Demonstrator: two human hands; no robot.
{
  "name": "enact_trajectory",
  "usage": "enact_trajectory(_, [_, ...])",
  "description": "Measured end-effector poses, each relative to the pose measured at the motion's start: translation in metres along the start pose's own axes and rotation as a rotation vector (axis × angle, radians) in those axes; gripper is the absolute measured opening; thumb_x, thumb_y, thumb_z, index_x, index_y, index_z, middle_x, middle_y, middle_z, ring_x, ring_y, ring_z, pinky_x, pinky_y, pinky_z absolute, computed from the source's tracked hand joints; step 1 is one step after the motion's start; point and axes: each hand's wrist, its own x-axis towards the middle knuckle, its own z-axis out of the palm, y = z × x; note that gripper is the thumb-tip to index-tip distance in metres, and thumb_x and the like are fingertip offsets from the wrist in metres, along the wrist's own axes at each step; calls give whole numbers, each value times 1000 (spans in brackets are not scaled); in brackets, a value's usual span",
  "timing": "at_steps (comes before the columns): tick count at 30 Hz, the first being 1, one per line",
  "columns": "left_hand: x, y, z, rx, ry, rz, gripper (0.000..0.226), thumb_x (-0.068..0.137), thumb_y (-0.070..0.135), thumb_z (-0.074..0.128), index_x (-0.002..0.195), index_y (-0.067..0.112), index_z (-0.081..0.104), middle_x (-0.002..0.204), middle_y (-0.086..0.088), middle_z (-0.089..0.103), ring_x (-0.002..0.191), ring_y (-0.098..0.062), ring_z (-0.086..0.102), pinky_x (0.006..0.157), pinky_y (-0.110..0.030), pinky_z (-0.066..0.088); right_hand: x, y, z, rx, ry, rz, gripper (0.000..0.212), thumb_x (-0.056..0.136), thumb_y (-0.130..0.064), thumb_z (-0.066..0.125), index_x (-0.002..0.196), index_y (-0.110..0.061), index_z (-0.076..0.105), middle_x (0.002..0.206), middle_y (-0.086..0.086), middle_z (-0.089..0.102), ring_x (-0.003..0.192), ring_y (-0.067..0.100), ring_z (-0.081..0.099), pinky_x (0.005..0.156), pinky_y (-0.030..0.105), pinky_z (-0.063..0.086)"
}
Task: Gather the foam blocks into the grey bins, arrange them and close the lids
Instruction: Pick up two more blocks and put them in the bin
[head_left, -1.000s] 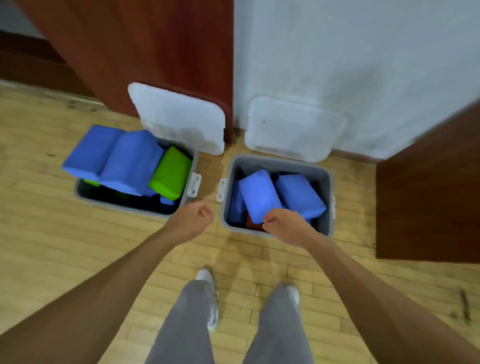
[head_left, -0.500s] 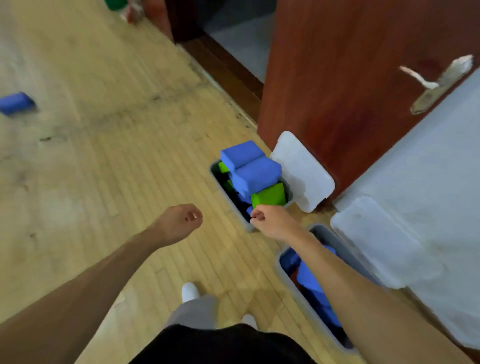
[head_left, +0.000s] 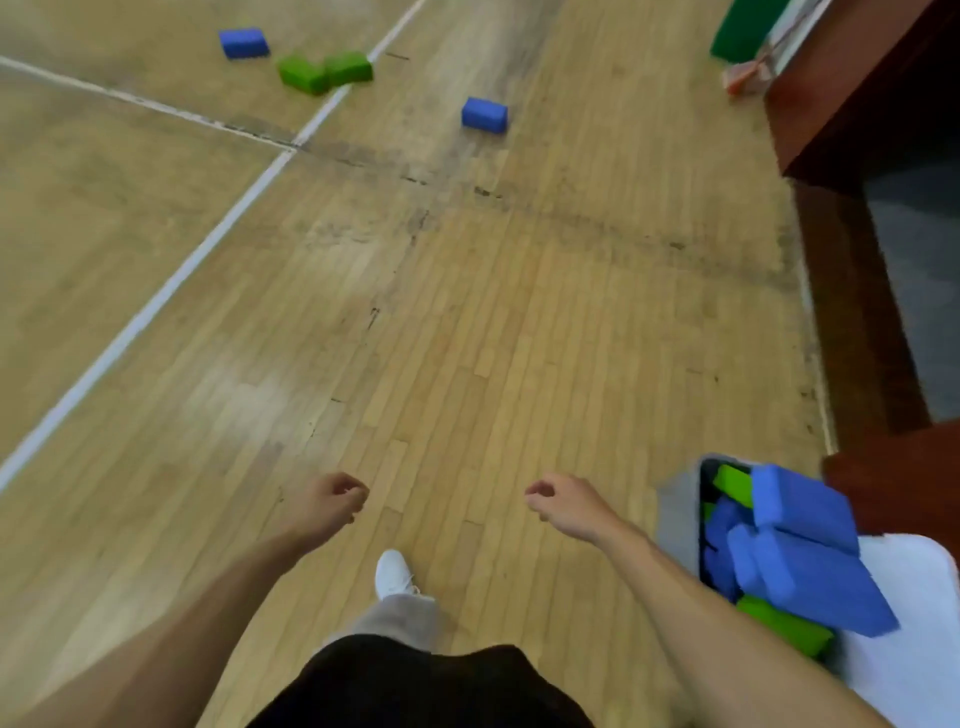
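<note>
Right hand has left the grey bin.

Even, soft indoor light, perhaps from above, leaves a pale sheen on the floor. Shadows are faint. The blue blocks at right are blurred; edges look bent.

No legible text or labels anywhere

Head turned from the wall, right hand off the grey bin, loose foam blocks now ahead
</note>
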Motion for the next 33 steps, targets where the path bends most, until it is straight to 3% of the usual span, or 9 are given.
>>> enact_trajectory(3, [23, -37, -62, -102, 28, -148, 22, 99, 23, 47, 107, 9, 62, 98, -7, 65, 84, -18, 63, 67, -23, 47, 51, -58, 3, 54, -80, 38, 20, 93, -29, 55, 107, -17, 64, 101, -2, 65, 92, 13, 63, 80, 30, 50])
enact_trajectory(6, [49, -53, -113, -269, 77, -288, 25, 100, 26, 46, 111, 9, 61, 99, -10, 64, 89, -23, 64, 75, -30, 50, 98, -110, -10, 182, -64, 64, 16, 92, -20, 56, 102, -11, 65, 90, 2, 65, 76, 13, 62, 70, 28, 48])
enact_trajectory(11, [117, -46, -167, -468, 115, -420, 27, 100, 25, 45, 112, 7, 60, 100, -15, 65, 91, -28, 65, 86, -41, 52, 184, -164, -43, 315, -30, 89, 16, 94, -16, 54, 105, -10, 64, 82, 3, 65, 68, 15, 60, 61, 25, 45])
enact_trajectory(18, [256, 25, -239, -369, 112, -435, 24, 98, 26, 50, 109, 8, 60, 98, -13, 64, 90, -26, 63, 80, -34, 50, 331, -217, -89, 373, -90, 214, 9, 93, -17, 55, 90, -13, 63, 81, 4, 64, 69, 17, 61, 64, 28, 48])
enact_trajectory(23, [352, 110, -318, -312, 185, -385, 24, 99, 23, 48, 113, 8, 60, 97, -10, 64, 88, -22, 62, 75, -29, 46, 426, -281, -171, 338, -118, 237, 16, 92, -19, 55, 97, -6, 65, 85, 5, 65, 72, 18, 63, 62, 27, 49])
enact_trajectory(28, [444, 178, -401, -385, 275, -269, 21, 100, 24, 45, 106, 13, 62, 96, -10, 65, 90, -23, 63, 83, -35, 50, 517, -368, -256, 342, 16, 210, 16, 95, -21, 54, 99, -9, 65, 94, 8, 69, 81, 20, 67, 67, 29, 53])
enact_trajectory(33, [537, 196, -453, -440, 255, -334, 21, 100, 22, 44, 105, 12, 62, 97, -11, 66, 90, -24, 64, 84, -38, 51, 602, -441, -296, 344, -3, 188, 14, 96, -21, 53, 98, -12, 64, 95, 8, 68, 82, 20, 67, 74, 32, 54])
